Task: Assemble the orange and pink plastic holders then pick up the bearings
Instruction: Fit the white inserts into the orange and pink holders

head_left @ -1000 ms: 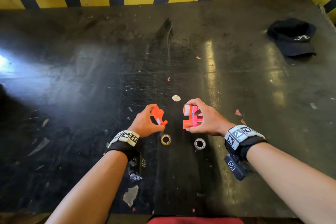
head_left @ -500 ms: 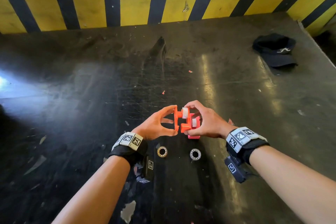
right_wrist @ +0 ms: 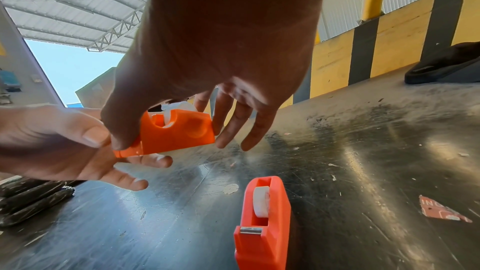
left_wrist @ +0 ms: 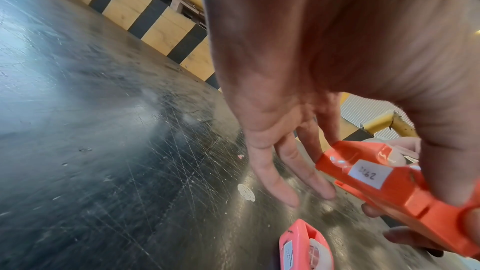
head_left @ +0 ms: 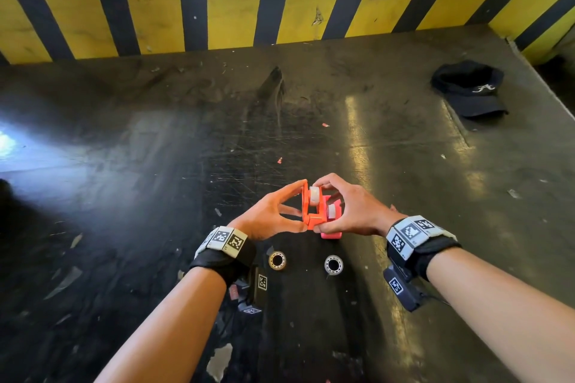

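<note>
Head view, orange holder (head_left: 311,207): held off the table (head_left: 155,165) between both my hands, a white roll in its slot.
Head view, left hand (head_left: 267,216): index fingertip on the holder's top edge, thumb at its bottom corner; other fingers spread loose.
Head view, right hand (head_left: 351,211): fingers curled over the holder from the right, thumb at the bottom corner beside my left thumb.
Head view, pink holder (head_left: 332,228): just right of the orange holder, partly hidden under my right hand.
Head view, bearings: brass-toned bearing (head_left: 277,260) and silver bearing (head_left: 333,264) lie on the table nearer me than the orange holder, apart from each other.
Head view, cap (head_left: 469,88): far right of the orange holder, near the striped wall (head_left: 233,9).
Left wrist view, orange holder (left_wrist: 394,188): pinched by my thumb; white label reads 2062; pink holder (left_wrist: 302,245) on the table below it.
Right wrist view, orange holder (right_wrist: 174,133): gripped by both hands; second holder (right_wrist: 262,225) stands on the table below, looking orange here.
</note>
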Demonstrator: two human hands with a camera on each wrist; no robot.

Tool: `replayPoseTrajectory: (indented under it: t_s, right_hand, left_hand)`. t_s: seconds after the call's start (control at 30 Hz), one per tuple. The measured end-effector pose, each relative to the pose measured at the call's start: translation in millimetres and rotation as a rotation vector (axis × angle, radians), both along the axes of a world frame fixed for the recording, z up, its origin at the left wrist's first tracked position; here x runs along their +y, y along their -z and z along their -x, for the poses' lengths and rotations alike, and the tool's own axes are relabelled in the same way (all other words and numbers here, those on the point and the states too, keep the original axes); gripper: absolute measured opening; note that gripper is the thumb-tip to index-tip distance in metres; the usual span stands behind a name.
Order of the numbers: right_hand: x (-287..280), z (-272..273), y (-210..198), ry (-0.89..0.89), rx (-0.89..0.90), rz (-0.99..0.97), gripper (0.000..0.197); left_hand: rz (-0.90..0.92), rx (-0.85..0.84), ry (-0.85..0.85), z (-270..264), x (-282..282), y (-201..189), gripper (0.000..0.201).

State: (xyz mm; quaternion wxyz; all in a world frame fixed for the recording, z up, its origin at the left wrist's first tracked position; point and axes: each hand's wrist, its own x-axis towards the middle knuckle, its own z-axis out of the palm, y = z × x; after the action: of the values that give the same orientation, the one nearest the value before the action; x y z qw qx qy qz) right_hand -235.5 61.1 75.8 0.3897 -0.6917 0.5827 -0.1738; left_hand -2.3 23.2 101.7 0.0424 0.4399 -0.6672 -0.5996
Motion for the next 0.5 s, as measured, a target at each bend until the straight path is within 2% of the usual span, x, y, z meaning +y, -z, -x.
replayPoseTrajectory:
  t_s: [0.37,0.43,0.5]
  right_hand:
    - [5.3,-0.6,-2.9,0.008,-0.034,0.042,0.083]
    - [5.0,-0.3,-4.2,0.014,-0.045,0.049,0.084]
    - [4.4,0.1,-5.1,0.024,-0.054,0.056,0.084]
  left_hand:
    - [-0.059,0.015,-0.016,-0.9,1.1,-8.6,0.102]
    - [-0.054,0.050,-0.040,-0.4,1.9,-9.0,0.105]
    - [-0.008,0.100,-0.094,0.6,2.8,-8.8,0.099]
